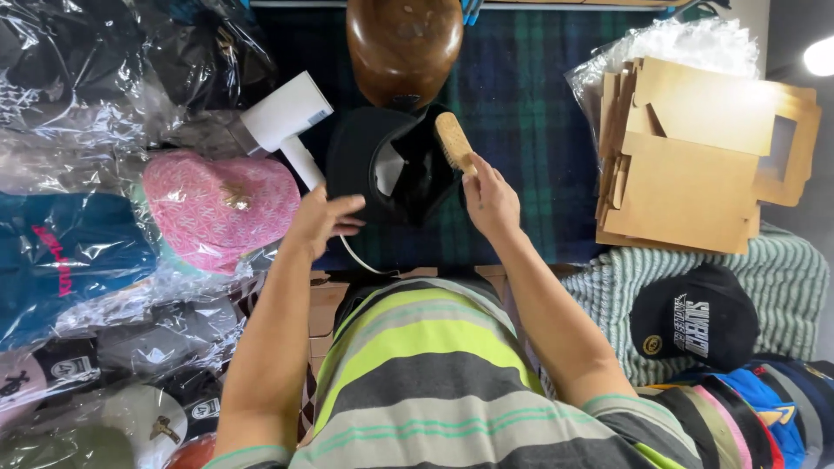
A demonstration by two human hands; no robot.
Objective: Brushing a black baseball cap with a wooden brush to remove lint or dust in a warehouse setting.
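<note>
Black cap (395,165) lies upside down mid-bench on the plaid cloth (521,130), just below the wooden cap form (404,48). Left hand (321,217) rests on the cap's near-left edge, fingers spread flat, not closed around anything. Right hand (489,200) has its grip pinched tight on the handle of a wooden brush (453,142), brush head angled up-left and touching the cap's right rim. White steamer (287,122) lies just left of the cap, its cord running toward the left hand. Pink cap (221,208) sits left of that, on clear plastic bags (87,130) holding more caps. Flat cardboard boxes (695,165) stacked far right, well apart from the hands. Another black cap (695,317) on green ribbed cloth (782,269) at lower right.
</note>
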